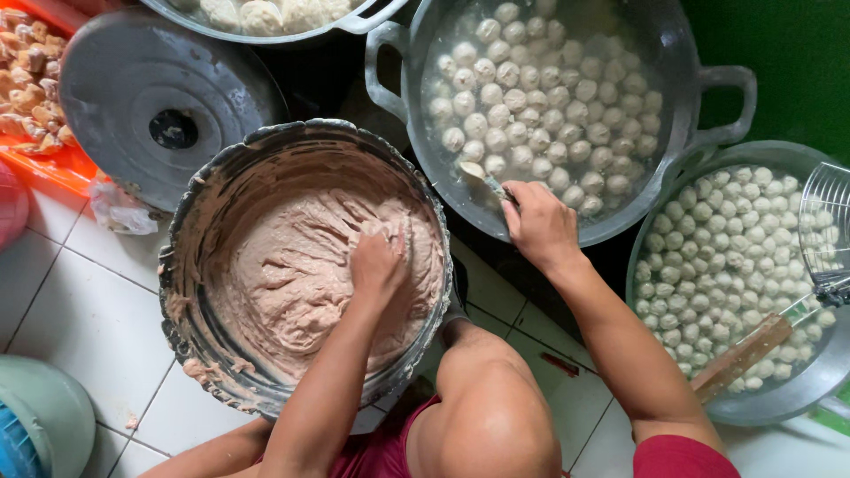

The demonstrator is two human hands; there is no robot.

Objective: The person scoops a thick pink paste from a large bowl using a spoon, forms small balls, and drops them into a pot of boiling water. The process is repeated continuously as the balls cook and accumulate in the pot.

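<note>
Paste (301, 265), left hand (376, 265) sunk in, fisted

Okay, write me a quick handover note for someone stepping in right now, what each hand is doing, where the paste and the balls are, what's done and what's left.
Left hand: sunk into the pinkish paste in the big round tub, closed around a handful.
Right hand: holds a spoon at the near edge of the two-handled pot of water.
Done: many pale balls float in that pot; a second basin on the right is also full of balls, with a wire strainer over it.
Left: the tub is still well filled with paste to shape.
Nearby: a grey lid lies on the tiled floor.
</note>
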